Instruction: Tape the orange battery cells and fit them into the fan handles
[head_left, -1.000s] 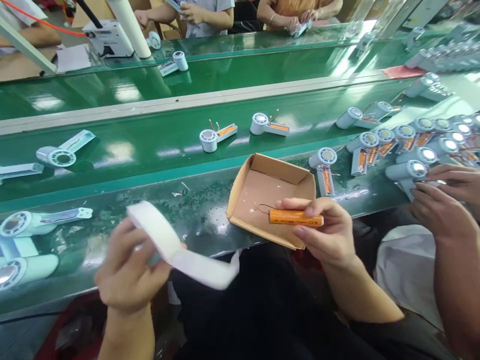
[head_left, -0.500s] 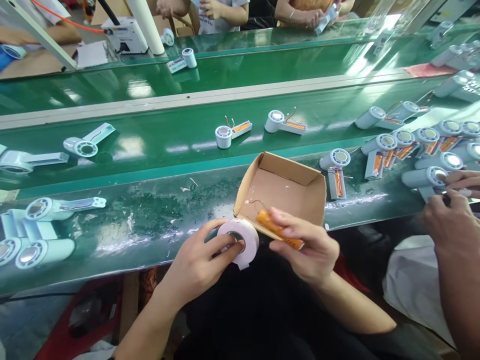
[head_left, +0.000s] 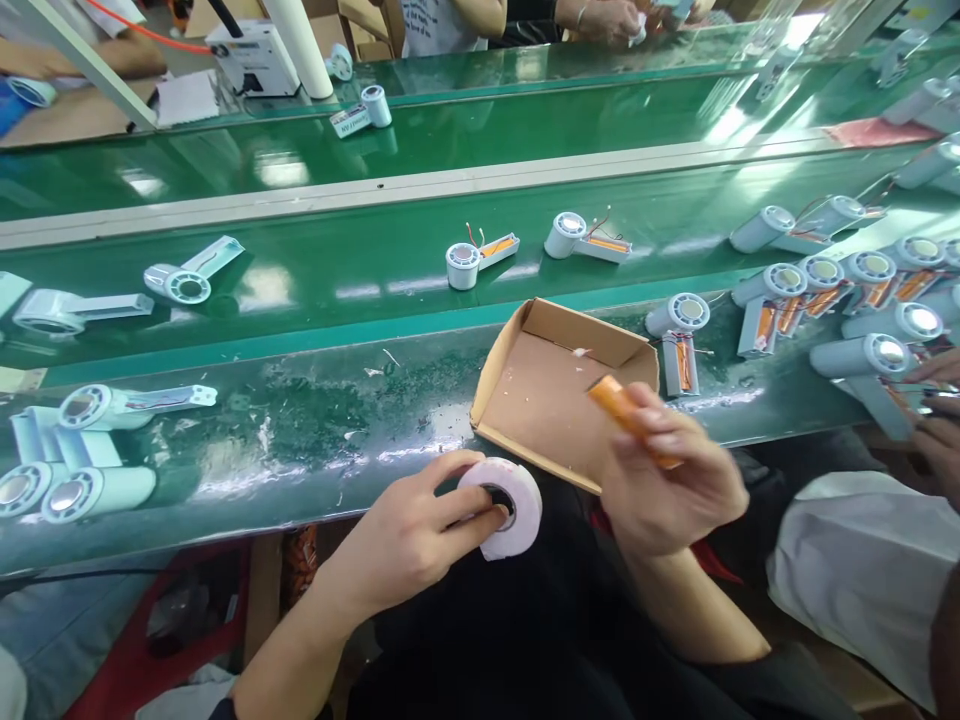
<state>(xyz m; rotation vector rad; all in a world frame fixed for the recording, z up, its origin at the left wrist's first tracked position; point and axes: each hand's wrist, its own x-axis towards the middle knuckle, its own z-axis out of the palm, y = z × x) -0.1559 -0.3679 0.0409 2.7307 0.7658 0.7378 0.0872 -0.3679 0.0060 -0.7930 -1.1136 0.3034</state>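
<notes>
My left hand (head_left: pixel 431 530) grips a roll of white tape (head_left: pixel 523 510), with fingers through its core, just in front of the bench edge. Between the thumb and fingers of my right hand (head_left: pixel 675 485) is an orange cylindrical battery (head_left: pixel 619 405), slightly blurred and tilted, held over the right side of a shallow cardboard box (head_left: pixel 517 430). A few small white scraps lie in the box. Right of it stands a pale blue handheld fan body (head_left: pixel 679 315) with an orange battery in its open handle.
On the green conveyor belt (head_left: pixel 337 260) lie several pale blue fan bodies, two with batteries and loose wires (head_left: pixel 499 247). More fan bodies (head_left: pixel 101 490) sit at the bench's left end. Others crowd the right, where a co-worker's hands (head_left: pixel 937 430) work. People sit across the line.
My right hand has moved right and up with the battery, away from the tape roll. My left hand and the tape have shifted slightly right and down. The co-worker's hands at right have moved right.
</notes>
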